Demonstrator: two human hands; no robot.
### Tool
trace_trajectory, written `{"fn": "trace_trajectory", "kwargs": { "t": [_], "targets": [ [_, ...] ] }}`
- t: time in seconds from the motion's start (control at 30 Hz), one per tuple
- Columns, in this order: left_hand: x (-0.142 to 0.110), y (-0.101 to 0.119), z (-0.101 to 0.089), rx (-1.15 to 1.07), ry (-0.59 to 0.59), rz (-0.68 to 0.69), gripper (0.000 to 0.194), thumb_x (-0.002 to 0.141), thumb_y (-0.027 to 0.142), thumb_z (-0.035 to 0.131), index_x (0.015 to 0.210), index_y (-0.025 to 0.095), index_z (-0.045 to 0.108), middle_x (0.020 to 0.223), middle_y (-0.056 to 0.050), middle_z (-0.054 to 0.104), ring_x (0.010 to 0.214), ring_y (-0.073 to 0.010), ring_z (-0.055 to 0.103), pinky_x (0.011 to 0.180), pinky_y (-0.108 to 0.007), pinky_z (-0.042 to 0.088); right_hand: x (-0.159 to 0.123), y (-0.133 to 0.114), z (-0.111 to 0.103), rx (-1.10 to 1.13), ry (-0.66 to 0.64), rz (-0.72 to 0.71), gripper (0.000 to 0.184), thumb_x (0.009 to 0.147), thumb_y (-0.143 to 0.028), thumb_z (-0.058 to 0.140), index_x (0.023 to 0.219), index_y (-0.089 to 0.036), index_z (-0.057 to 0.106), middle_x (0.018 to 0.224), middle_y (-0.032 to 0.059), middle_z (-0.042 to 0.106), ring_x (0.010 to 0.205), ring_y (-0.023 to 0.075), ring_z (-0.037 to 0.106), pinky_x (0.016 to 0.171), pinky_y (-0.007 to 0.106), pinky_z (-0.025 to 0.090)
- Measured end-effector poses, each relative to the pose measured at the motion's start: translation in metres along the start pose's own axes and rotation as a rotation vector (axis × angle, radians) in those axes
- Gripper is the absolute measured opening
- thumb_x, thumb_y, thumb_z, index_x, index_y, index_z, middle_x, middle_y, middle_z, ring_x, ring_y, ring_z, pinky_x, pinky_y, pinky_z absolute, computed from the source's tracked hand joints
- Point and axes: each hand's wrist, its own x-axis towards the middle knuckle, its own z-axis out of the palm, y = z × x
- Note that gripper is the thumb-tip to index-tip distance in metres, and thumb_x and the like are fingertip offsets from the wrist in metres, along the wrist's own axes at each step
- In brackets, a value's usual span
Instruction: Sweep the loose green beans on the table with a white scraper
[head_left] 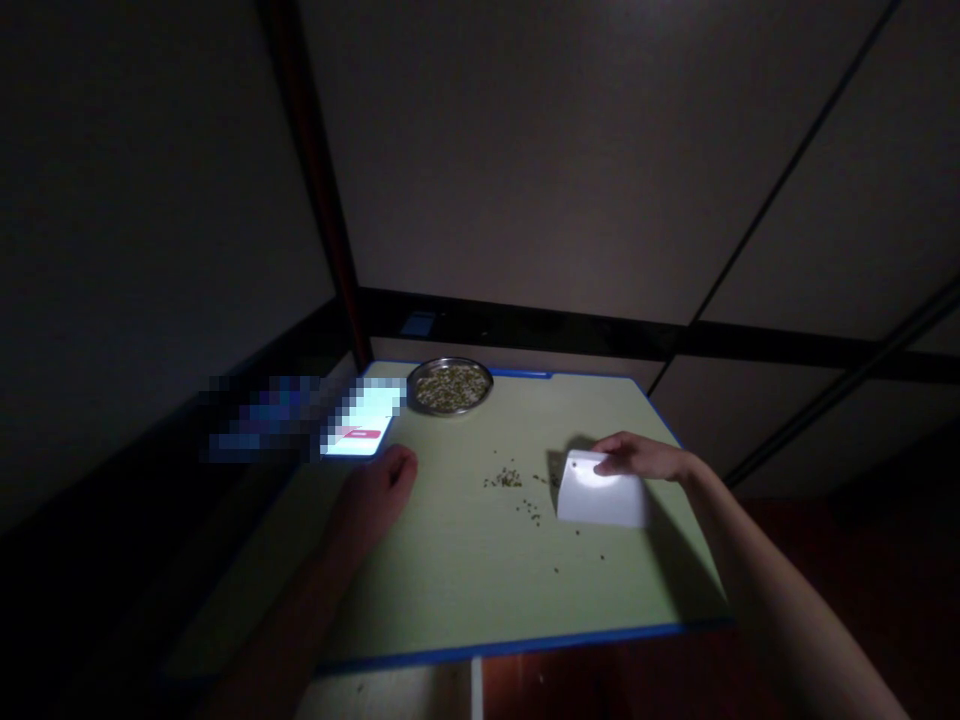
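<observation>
My right hand (637, 457) grips the top edge of a white flat scraper (604, 503), which has a small hole near its upper left corner. The scraper is tilted over the right part of the table, with its lower edge towards me. Just left of it lie small dark seeds (508, 479), some in a loose heap and others scattered. My left hand (391, 478) is curled into a fist at the table's left side; I see nothing in it. Behind the seeds stands a round metal plate (411, 398) filled with similar greenish seeds.
The pale green table (442, 580) has a blue rim. A lit screen (367, 425), partly blurred out, is at its left edge, close to my left hand. Dark panelled walls (525, 170) rise behind the table. The floor (570, 685) shows reddish below the front edge.
</observation>
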Motion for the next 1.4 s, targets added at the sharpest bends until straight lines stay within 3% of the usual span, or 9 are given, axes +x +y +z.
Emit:
{"fn": "trace_trajectory", "kwargs": {
  "t": [0.37, 0.6, 0.8, 0.97, 1.2, 1.4],
  "targets": [
    [0.000, 0.000, -0.001, -0.018, 0.002, 0.005, 0.028, 0.087, 0.040, 0.042, 0.079, 0.021, 0.060, 0.065, 0.001, 0.061, 0.063, -0.0159, 0.058, 0.060, -0.026, 0.039, 0.036, -0.021, -0.002, -0.061, 0.179, -0.085, 0.035, 0.076, -0.042, 0.067, 0.094, -0.012, 0.066, 0.079, 0.0034, 0.065, 0.066, 0.0132, 0.055, 0.059, 0.025, 0.042],
    [0.000, 0.000, 0.000, -0.009, -0.004, 0.011, 0.028, 0.088, 0.040, 0.041, 0.078, 0.021, 0.059, 0.062, 0.001, 0.059, 0.061, -0.0157, 0.056, 0.059, -0.026, 0.038, 0.017, -0.045, 0.006, -0.153, 0.315, -0.193, 0.030, 0.081, -0.041, 0.063, 0.092, -0.013, 0.062, 0.084, 0.0053, 0.064, 0.074, 0.0153, 0.056, 0.062, 0.025, 0.043],
    [0.000, 0.001, 0.001, -0.012, 0.000, 0.007, 0.028, 0.088, 0.040, 0.041, 0.080, 0.021, 0.059, 0.066, 0.001, 0.061, 0.063, -0.0157, 0.057, 0.061, -0.026, 0.038, -0.012, -0.058, 0.036, -0.181, 0.137, -0.213, 0.023, 0.088, -0.034, 0.057, 0.097, -0.014, 0.063, 0.085, 0.0041, 0.063, 0.074, 0.0147, 0.056, 0.062, 0.024, 0.043],
    [0.001, 0.000, 0.001, -0.006, 0.006, 0.006, 0.026, 0.087, 0.039, 0.041, 0.080, 0.022, 0.059, 0.065, 0.001, 0.061, 0.063, -0.0160, 0.057, 0.060, -0.026, 0.038, -0.001, -0.044, 0.049, -0.088, 0.052, -0.147, 0.021, 0.084, -0.032, 0.060, 0.093, -0.014, 0.063, 0.081, 0.0034, 0.064, 0.070, 0.0140, 0.058, 0.058, 0.024, 0.044],
    [0.002, -0.003, 0.002, -0.001, 0.000, -0.004, 0.026, 0.087, 0.040, 0.042, 0.080, 0.022, 0.059, 0.064, 0.001, 0.058, 0.062, -0.0155, 0.055, 0.059, -0.026, 0.037, 0.033, -0.031, 0.045, -0.034, 0.050, -0.141, 0.028, 0.082, -0.034, 0.062, 0.101, -0.013, 0.065, 0.085, 0.0050, 0.068, 0.070, 0.0149, 0.061, 0.059, 0.024, 0.046],
    [0.000, -0.003, 0.001, -0.007, 0.001, 0.007, 0.026, 0.088, 0.040, 0.042, 0.079, 0.022, 0.058, 0.064, 0.002, 0.058, 0.063, -0.0148, 0.055, 0.060, -0.025, 0.037, 0.047, -0.034, 0.032, -0.056, 0.153, -0.166, 0.030, 0.081, -0.036, 0.063, 0.097, -0.011, 0.064, 0.082, 0.0044, 0.067, 0.069, 0.0142, 0.059, 0.059, 0.024, 0.045]
  ]
}}
